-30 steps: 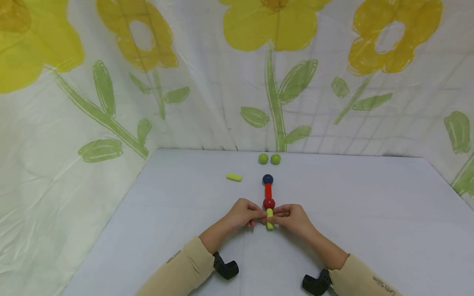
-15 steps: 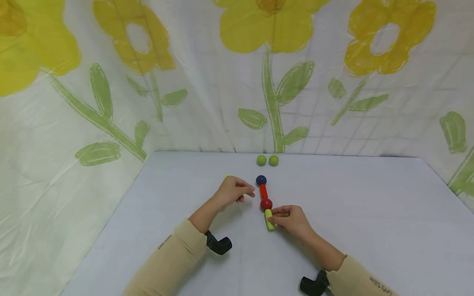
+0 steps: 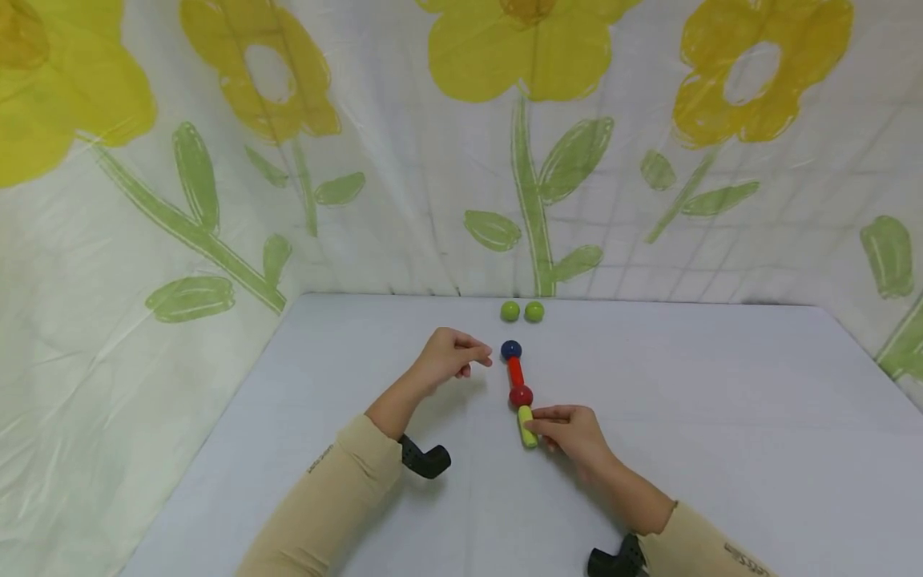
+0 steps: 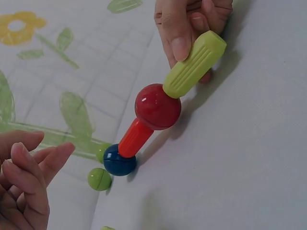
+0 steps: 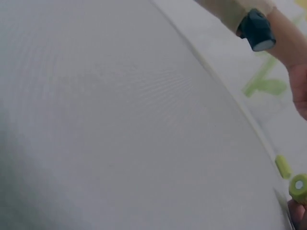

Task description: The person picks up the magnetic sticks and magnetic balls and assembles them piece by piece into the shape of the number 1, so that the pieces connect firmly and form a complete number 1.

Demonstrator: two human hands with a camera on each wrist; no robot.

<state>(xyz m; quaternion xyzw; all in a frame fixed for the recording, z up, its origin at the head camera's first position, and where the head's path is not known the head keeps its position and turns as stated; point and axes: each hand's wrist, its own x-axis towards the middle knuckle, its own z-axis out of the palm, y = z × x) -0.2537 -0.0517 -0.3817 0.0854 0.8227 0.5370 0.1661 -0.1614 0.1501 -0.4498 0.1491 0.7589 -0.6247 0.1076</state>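
Note:
A joined chain of magnetic-looking pieces lies on the table: a blue ball (image 3: 511, 349), a red rod (image 3: 515, 372), a red ball (image 3: 521, 397) and a yellow-green rod (image 3: 528, 426) at the near end. My right hand (image 3: 577, 437) pinches that yellow-green rod between thumb and fingers; its ridged side shows in the left wrist view. Left of the blue ball hovers my left hand (image 3: 454, 354), holding nothing, its fingers loosely bent. A second yellow-green rod (image 5: 283, 166) lies loose in the right wrist view, hidden behind the left hand in the head view.
Two green balls (image 3: 522, 311) stand side by side near the back edge of the white table (image 3: 685, 385). Behind it hangs a white sheet (image 3: 404, 240) printed with yellow flowers. Each wrist carries a black camera mount (image 3: 427, 461).
My left hand has let go near the yellow-green rod and moved away, up and left, covering the loose rod. The right hand keeps its pinch; the chain has tilted slightly.

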